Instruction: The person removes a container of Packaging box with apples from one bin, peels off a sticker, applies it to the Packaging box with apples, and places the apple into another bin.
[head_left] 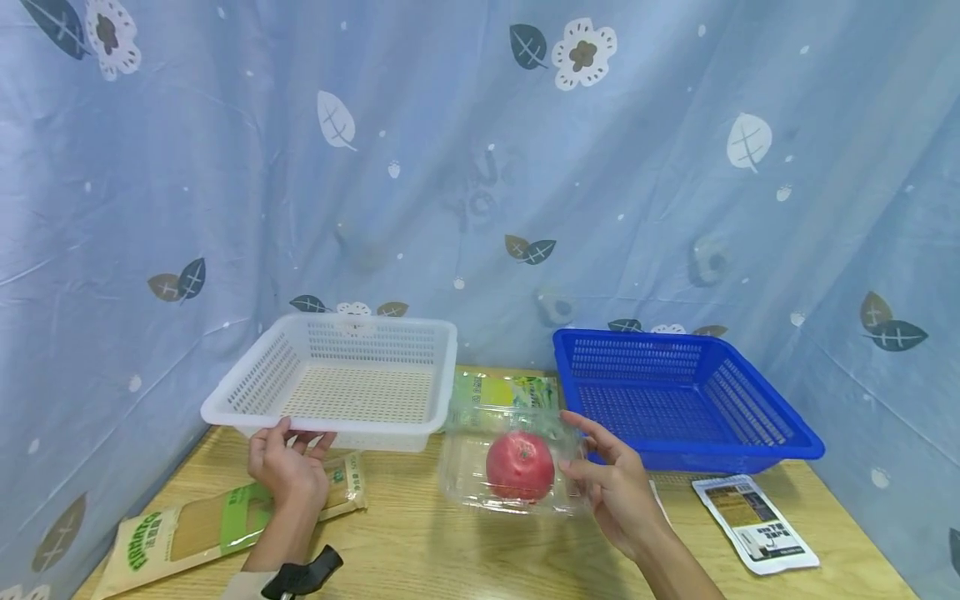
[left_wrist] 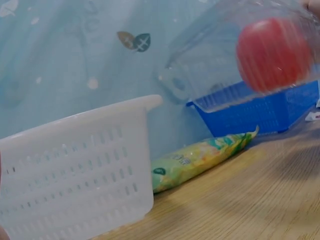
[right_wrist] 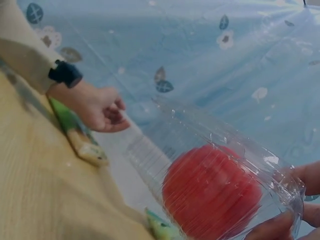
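My right hand grips the right edge of a clear plastic box, thumb and fingers pinching its side. Inside the box lies a round red fruit, seen through the plastic in all three views. The box is held above the table, in front of a green packet. At the left, my left hand holds the front rim of a white plastic basket, its fingers curled at the rim. In the right wrist view the left hand shows its bent fingers at that rim.
A blue basket stands at the back right. In front of it lies a white and dark pouch. A long noodle packet lies at the left, partly under my left forearm. A patterned blue curtain hangs behind the wooden table.
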